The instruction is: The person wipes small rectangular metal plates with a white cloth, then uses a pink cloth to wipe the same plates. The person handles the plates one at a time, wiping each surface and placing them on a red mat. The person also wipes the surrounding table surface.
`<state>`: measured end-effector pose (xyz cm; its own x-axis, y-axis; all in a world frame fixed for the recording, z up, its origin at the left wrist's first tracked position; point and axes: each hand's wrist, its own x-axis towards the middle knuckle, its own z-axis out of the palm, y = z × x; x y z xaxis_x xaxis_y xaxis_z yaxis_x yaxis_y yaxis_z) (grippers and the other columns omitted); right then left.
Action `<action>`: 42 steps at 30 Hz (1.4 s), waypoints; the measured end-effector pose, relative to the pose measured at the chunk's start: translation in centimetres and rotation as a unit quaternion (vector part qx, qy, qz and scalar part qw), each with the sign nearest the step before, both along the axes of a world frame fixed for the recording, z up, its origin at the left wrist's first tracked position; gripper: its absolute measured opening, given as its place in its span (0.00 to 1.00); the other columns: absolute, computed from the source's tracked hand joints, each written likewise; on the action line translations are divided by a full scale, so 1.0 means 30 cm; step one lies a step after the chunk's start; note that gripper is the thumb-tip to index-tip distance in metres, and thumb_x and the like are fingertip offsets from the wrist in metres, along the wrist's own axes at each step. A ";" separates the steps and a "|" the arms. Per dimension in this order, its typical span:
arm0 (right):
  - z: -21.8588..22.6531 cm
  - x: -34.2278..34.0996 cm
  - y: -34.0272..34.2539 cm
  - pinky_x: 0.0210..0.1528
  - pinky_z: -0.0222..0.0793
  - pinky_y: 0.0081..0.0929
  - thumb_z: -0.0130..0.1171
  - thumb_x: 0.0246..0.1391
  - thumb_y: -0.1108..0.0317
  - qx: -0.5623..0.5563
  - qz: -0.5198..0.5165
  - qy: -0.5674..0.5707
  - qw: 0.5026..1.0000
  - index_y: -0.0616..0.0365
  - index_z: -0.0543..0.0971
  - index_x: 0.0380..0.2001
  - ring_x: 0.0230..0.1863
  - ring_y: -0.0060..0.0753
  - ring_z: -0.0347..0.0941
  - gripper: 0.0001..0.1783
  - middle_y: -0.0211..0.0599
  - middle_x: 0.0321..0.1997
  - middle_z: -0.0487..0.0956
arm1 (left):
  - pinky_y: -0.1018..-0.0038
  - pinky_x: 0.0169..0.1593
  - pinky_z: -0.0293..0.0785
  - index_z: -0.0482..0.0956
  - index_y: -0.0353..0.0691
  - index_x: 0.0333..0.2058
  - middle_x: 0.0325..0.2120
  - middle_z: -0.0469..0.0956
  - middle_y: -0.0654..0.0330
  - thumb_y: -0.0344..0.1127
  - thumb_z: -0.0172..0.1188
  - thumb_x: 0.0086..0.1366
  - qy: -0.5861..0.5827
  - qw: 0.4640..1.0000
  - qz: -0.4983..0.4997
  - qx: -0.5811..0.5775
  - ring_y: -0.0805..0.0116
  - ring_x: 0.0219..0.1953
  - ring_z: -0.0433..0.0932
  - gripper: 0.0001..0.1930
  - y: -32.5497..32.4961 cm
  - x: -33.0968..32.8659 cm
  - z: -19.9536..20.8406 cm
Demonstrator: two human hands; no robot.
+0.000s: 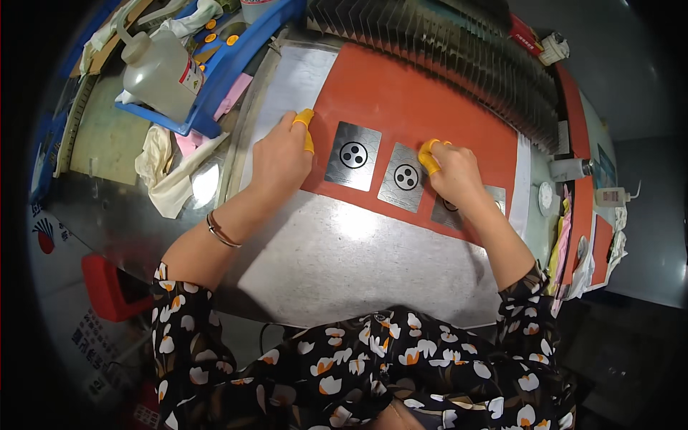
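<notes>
Three silver metal plates lie in a row on an orange-red mat: a left plate, a middle plate and a right plate. Each bears a black ring; dots show in the left two. My right forearm hides much of the right plate. Yellow finger cots cover fingertips on both hands. My left hand is closed at the mat's left edge, apart from the left plate. Curled fingers of my right hand are by the middle plate's upper right corner; whether they pinch anything is hidden.
Behind the mat stands a long rack of thin dark upright plates. A blue tray with a translucent squeeze bottle is at the far left, a crumpled cloth before it. Bottles, a white jar and cloths line the right side.
</notes>
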<state>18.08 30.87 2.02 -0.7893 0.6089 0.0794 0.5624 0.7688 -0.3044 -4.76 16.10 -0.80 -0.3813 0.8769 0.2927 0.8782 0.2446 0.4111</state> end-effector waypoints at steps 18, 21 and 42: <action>0.019 0.126 -0.022 0.28 0.68 0.36 0.57 0.48 0.66 -0.020 -0.002 0.114 0.993 0.62 0.74 0.32 0.26 0.47 0.73 0.10 0.48 0.25 0.76 | 0.64 0.30 0.70 0.71 0.32 0.35 0.33 0.70 0.53 0.24 0.52 0.47 0.049 0.998 -0.027 0.039 0.52 0.29 0.72 0.12 0.006 -0.013 -0.020; 0.022 0.114 -0.015 0.25 0.66 0.36 0.57 0.48 0.67 -0.024 0.006 0.111 0.993 0.60 0.76 0.29 0.22 0.44 0.71 0.08 0.44 0.21 0.75 | 0.63 0.31 0.69 0.70 0.32 0.34 0.34 0.70 0.53 0.25 0.51 0.49 0.035 0.999 -0.021 0.026 0.51 0.30 0.72 0.11 0.006 -0.012 -0.014; 0.020 -0.037 0.004 0.29 0.69 0.35 0.57 0.44 0.72 0.025 0.063 0.034 0.997 0.58 0.77 0.29 0.26 0.46 0.73 0.06 0.45 0.24 0.76 | 0.63 0.33 0.70 0.69 0.32 0.35 0.37 0.70 0.51 0.21 0.50 0.43 0.016 0.999 -0.023 -0.023 0.49 0.31 0.72 0.15 -0.005 -0.022 -0.007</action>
<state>16.96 30.98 2.61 -0.8512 0.4991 0.1624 0.4398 0.8471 -0.2983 -5.42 15.94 -1.02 -0.3314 0.9060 0.2633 0.9015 0.2217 0.3717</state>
